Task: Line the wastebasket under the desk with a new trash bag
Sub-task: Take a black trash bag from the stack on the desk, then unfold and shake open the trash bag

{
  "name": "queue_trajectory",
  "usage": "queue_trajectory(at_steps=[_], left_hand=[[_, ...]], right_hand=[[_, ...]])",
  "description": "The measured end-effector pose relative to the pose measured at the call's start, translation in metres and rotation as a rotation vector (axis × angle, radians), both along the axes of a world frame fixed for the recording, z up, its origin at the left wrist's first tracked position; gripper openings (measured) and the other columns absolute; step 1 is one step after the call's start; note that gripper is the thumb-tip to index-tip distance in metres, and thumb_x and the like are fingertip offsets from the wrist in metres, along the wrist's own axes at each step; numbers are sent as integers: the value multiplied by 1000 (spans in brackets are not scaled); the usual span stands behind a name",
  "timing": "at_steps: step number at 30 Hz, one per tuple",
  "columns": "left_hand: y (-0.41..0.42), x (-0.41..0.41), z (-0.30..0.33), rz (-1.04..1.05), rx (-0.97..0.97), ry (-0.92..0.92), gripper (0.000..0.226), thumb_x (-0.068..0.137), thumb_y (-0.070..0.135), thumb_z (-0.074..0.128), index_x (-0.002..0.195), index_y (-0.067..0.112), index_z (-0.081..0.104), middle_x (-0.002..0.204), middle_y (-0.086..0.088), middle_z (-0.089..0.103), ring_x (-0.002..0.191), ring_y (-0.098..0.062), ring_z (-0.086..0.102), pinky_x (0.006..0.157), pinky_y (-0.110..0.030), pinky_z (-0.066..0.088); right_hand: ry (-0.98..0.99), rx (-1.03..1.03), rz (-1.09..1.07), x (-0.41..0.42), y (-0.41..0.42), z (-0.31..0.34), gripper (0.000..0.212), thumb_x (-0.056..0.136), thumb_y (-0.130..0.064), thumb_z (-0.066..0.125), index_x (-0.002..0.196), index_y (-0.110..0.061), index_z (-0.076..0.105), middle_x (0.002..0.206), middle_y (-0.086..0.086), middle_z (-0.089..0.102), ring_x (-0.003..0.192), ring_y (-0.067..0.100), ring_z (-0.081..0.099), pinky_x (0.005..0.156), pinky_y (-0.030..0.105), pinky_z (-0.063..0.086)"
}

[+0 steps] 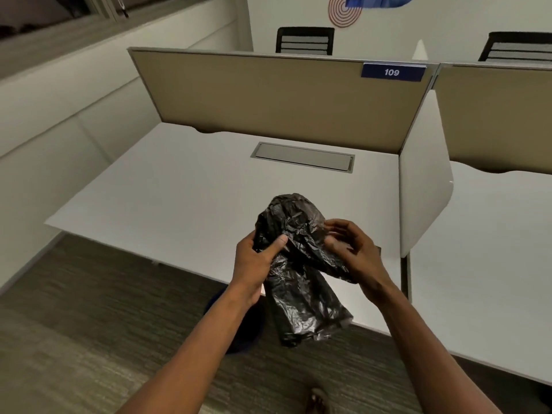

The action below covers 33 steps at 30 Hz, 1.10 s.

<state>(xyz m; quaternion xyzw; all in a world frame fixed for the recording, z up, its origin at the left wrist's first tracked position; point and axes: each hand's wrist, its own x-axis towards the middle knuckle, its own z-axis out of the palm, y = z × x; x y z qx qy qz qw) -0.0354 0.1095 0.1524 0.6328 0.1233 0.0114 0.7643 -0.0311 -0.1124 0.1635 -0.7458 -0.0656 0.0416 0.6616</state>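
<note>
A crumpled black trash bag (pixel 301 273) hangs in the air over the front edge of the white desk (pixel 179 192). My left hand (pixel 257 261) pinches its left side with thumb on top. My right hand (pixel 349 249) holds its right side, fingers curled around the plastic. A dark blue wastebasket (pixel 245 327) stands on the carpet under the desk edge, mostly hidden by my left forearm and the bag.
A tan partition (pixel 283 94) marked 109 backs the desk, and a white side divider (pixel 424 186) stands at the right. A grey cable hatch (pixel 303 156) lies in the desktop. Two black chairs stand beyond the partition. Grey carpet covers the floor at left.
</note>
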Motion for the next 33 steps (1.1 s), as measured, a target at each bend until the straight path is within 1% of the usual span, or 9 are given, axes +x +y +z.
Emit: queue_trajectory(at_steps=[4, 9, 12, 15, 19, 23, 27, 30, 33], left_hand=[[36, -19, 13, 9, -130, 139, 33, 81, 23, 86, 110, 10, 77, 106, -13, 82, 102, -31, 79, 89, -45, 63], [104, -56, 21, -166, -42, 161, 49, 70, 25, 90, 113, 9, 74, 109, -13, 81, 101, -27, 79, 84, -37, 64], [146, -83, 14, -235, 198, 145, 40, 74, 11, 91, 110, 16, 75, 104, -3, 83, 98, -18, 79, 79, -28, 63], [184, -107, 10, -317, 460, 133, 30, 81, 7, 86, 106, 22, 77, 101, 1, 83, 95, -11, 77, 90, -36, 60], [224, -153, 15, -550, 452, 132, 35, 86, 16, 83, 120, 14, 74, 120, -8, 79, 113, -23, 74, 100, -43, 58], [242, -193, 23, -599, 191, 106, 41, 89, 15, 79, 129, 9, 69, 131, -21, 72, 120, -38, 69, 100, -49, 58], [261, -218, 31, -514, -61, 127, 32, 93, 8, 71, 126, 8, 72, 124, -21, 73, 107, -30, 74, 91, -41, 63], [275, -233, 25, -365, -144, 169, 26, 92, 10, 70, 117, 8, 76, 110, -17, 77, 93, -26, 77, 84, -38, 64], [291, -245, 13, -162, -277, 226, 31, 94, 12, 68, 122, 0, 72, 107, -19, 77, 89, -28, 77, 86, -40, 63]], right_hand=[[-284, -446, 217, -25, 29, 3, 78, 75, -58, 83, 144, -46, 50, 140, -21, 61, 125, -2, 59, 101, 23, 52], [-369, -425, 130, -30, 66, 27, 29, 92, -17, 76, 117, -30, 74, 101, -8, 80, 96, 9, 76, 86, 33, 62], [-293, -382, 286, -19, 76, 59, 25, 93, -20, 75, 118, -25, 76, 100, -2, 82, 95, 13, 77, 83, 41, 65], [-115, -330, 523, 1, 85, 92, 31, 88, -29, 78, 119, -27, 75, 107, 3, 81, 101, 20, 78, 85, 39, 64], [86, -385, 696, 35, 121, 119, 43, 83, -31, 84, 124, -24, 72, 111, 13, 79, 101, 30, 77, 80, 36, 63], [82, -529, 519, 47, 170, 103, 47, 70, -36, 89, 114, -26, 77, 108, 9, 81, 99, 25, 77, 71, 29, 63], [-50, -644, 268, 28, 211, 70, 51, 75, -51, 86, 112, -17, 77, 108, 10, 80, 87, 17, 73, 70, 26, 56], [-220, -413, -113, -17, 232, 62, 41, 85, -53, 77, 109, -19, 78, 98, 6, 80, 79, 11, 72, 70, 26, 60], [-292, -171, -77, -108, 253, 46, 36, 87, -59, 70, 98, -25, 72, 86, -2, 75, 79, 17, 71, 78, 47, 62]])
